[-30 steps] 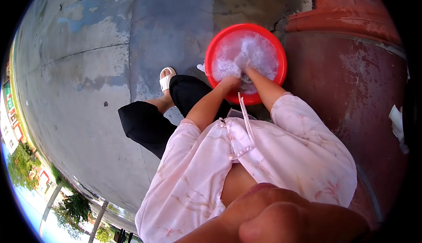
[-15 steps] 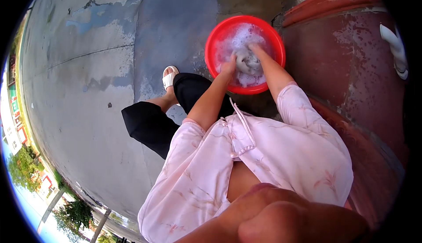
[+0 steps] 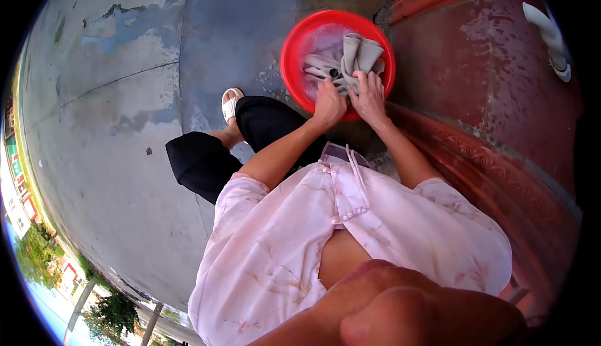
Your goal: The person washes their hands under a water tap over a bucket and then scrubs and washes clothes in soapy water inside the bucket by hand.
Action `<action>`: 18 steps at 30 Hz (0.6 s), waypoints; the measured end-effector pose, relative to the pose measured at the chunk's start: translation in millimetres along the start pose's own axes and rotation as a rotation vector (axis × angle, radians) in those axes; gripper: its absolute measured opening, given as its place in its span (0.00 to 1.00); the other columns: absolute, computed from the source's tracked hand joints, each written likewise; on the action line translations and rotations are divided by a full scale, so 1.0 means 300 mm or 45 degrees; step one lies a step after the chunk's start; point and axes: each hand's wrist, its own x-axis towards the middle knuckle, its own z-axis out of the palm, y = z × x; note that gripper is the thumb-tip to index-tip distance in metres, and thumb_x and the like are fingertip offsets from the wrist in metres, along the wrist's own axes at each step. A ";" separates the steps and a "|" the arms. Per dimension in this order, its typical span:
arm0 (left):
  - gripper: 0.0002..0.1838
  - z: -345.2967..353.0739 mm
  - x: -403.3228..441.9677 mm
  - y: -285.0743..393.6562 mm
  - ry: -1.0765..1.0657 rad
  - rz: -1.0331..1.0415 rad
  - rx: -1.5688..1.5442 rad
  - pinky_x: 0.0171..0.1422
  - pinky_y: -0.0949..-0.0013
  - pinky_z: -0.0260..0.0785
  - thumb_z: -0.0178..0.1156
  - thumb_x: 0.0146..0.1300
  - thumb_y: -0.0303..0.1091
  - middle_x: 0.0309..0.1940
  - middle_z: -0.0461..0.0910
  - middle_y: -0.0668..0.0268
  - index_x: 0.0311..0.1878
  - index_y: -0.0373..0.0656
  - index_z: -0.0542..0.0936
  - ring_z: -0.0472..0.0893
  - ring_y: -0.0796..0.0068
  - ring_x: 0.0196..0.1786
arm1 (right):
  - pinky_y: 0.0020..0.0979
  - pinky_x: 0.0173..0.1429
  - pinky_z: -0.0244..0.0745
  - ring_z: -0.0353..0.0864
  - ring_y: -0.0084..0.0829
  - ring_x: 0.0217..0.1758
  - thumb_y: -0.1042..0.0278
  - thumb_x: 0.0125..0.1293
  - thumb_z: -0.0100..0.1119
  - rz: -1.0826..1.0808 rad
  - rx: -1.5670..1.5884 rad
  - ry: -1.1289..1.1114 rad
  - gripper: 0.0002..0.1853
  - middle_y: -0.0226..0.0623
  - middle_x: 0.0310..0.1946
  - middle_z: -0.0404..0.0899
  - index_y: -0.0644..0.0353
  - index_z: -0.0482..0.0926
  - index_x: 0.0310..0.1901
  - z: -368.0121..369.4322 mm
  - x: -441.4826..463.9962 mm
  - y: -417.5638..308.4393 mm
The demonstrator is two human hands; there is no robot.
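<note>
A wet beige-grey cloth [image 3: 362, 51] lies bunched in the red tub [image 3: 292, 53], partly lifted above the water, with folds spread to the left. White suds [image 3: 325, 36] show along the tub's far left side. My left hand [image 3: 329, 100] is closed on the near edge of the cloth, at the tub's near rim. Right beside it, my right hand [image 3: 368, 95] grips the cloth too, fingers curled over its folds. A small dark round spot [image 3: 333, 73] shows on the cloth; I cannot tell what it is.
Wet concrete floor [image 3: 231, 33] stretches to the left. A dark red ledge [image 3: 451, 64] with a raised moulding runs along the right, where a white pipe [image 3: 548, 39] sticks out. My sandalled foot [image 3: 231, 103] is left of the tub.
Both hands have come up out of the suds toward the tub's near rim and closer together. The cloth is raised and more spread out, with fewer suds showing.
</note>
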 end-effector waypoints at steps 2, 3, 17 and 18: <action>0.30 -0.035 -0.007 0.034 -0.045 0.003 0.187 0.49 0.48 0.71 0.60 0.58 0.36 0.43 0.70 0.39 0.55 0.21 0.62 0.76 0.41 0.46 | 0.50 0.55 0.62 0.67 0.48 0.55 0.61 0.54 0.65 -0.033 -0.068 -0.011 0.25 0.43 0.46 0.69 0.50 0.69 0.54 0.076 0.021 0.015; 0.30 -0.026 0.007 0.023 -0.048 0.002 0.184 0.49 0.48 0.71 0.60 0.58 0.36 0.43 0.70 0.39 0.55 0.21 0.62 0.76 0.41 0.46 | 0.50 0.55 0.62 0.67 0.48 0.55 0.60 0.55 0.65 -0.064 -0.140 -0.065 0.25 0.43 0.46 0.69 0.48 0.69 0.55 0.113 0.038 0.020; 0.21 0.032 0.322 -0.175 -0.476 -0.222 0.075 0.53 0.44 0.72 0.50 0.66 0.42 0.41 0.80 0.41 0.51 0.32 0.73 0.80 0.41 0.48 | 0.47 0.65 0.60 0.64 0.50 0.66 0.48 0.59 0.55 0.521 -0.250 -1.014 0.31 0.48 0.62 0.67 0.50 0.68 0.64 0.529 0.382 0.268; 0.26 0.017 0.331 -0.169 -0.343 -0.218 -0.060 0.54 0.45 0.71 0.55 0.63 0.45 0.43 0.79 0.40 0.57 0.33 0.69 0.79 0.40 0.49 | 0.47 0.66 0.60 0.64 0.50 0.67 0.47 0.60 0.55 0.532 -0.226 -1.041 0.32 0.48 0.62 0.67 0.51 0.69 0.64 0.532 0.420 0.285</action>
